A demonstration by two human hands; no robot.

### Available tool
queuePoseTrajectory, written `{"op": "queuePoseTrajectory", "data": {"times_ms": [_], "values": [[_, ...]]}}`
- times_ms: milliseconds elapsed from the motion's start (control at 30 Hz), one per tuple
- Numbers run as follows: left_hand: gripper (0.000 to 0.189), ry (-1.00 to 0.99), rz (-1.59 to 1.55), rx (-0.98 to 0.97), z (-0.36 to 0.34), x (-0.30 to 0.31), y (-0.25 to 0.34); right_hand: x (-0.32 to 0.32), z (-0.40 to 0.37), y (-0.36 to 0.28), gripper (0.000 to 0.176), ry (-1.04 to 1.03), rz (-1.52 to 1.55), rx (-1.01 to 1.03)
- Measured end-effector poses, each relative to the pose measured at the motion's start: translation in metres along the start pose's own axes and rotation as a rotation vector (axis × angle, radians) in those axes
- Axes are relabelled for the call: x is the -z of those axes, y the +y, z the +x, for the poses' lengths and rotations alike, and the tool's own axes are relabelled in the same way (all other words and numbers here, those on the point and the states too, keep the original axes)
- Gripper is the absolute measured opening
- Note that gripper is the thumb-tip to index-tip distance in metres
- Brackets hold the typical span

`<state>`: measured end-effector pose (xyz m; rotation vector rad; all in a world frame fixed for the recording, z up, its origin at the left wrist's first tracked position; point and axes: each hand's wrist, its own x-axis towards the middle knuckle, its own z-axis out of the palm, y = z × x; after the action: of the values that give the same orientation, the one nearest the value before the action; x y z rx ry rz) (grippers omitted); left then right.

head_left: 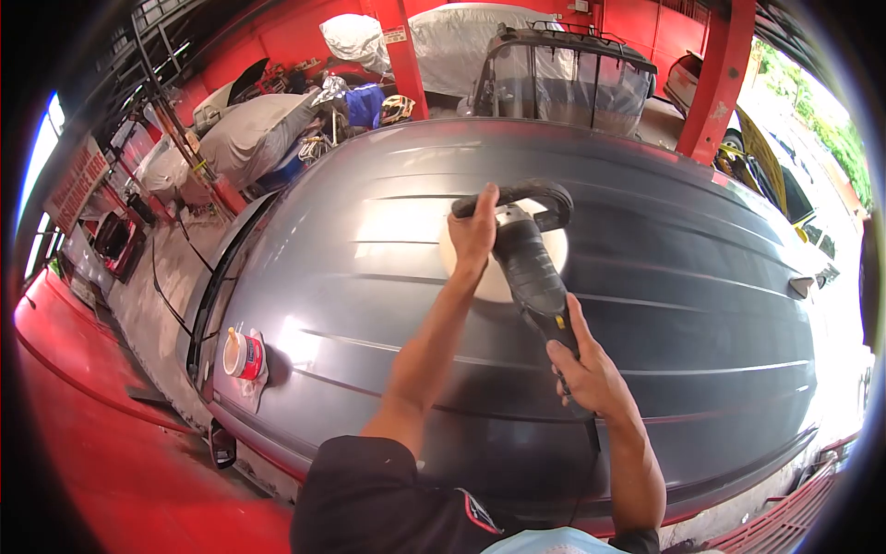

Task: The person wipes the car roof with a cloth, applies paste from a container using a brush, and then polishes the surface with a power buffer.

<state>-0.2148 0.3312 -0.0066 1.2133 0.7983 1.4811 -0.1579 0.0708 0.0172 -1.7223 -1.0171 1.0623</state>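
Note:
A black power polisher (531, 263) with a round pale pad (494, 280) lies against the dark grey car roof (369, 305), near its middle. My left hand (475, 226) is wrapped round the left end of the polisher's curved front handle. Lower down, my right hand (588, 369) grips the rear body of the tool, fingers closed round it. Part of the pad is hidden under the tool head. A black cord hangs from the rear end toward my body.
An open tub (244, 356) stands on a cloth at the roof's left edge, with a stick in it. Red posts (715, 83) rise behind the car. Covered vehicles (254, 138) and a dark vehicle under clear plastic (563, 78) stand beyond.

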Motion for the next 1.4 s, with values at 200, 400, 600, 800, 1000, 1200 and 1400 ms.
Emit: {"op": "queuePoseTrajectory", "data": {"times_ms": [200, 400, 600, 800, 1000, 1200, 1400], "values": [[0.032, 0.015, -0.053, 0.1, 0.016, 0.019, -0.003, -0.015, 0.011, -0.005, 0.08, -0.024, -0.032, 0.006], [0.033, -0.014, -0.075, 0.055, 0.006, 0.011, -0.003, -0.013, 0.0, -0.012, 0.079, 0.002, -0.063, -0.05], [0.036, -0.124, -0.082, 0.056, -0.024, -0.037, -0.013, 0.016, -0.026, -0.001, 0.078, 0.136, 0.03, -0.088], [0.041, -0.307, -0.224, 0.1, -0.073, -0.135, -0.019, 0.06, -0.059, 0.027, 0.076, 0.344, 0.07, -0.126], [0.047, -0.524, -0.096, 0.18, -0.118, -0.228, -0.028, 0.102, -0.081, 0.055, 0.071, 0.585, 0.231, -0.121], [0.05, -0.671, -0.219, 0.175, -0.15, -0.287, -0.043, 0.113, -0.088, 0.071, 0.07, 0.749, 0.236, -0.134], [0.043, -0.711, -0.073, 0.154, -0.147, -0.266, -0.034, 0.099, -0.094, 0.062, 0.076, 0.729, 0.239, -0.144]]}}
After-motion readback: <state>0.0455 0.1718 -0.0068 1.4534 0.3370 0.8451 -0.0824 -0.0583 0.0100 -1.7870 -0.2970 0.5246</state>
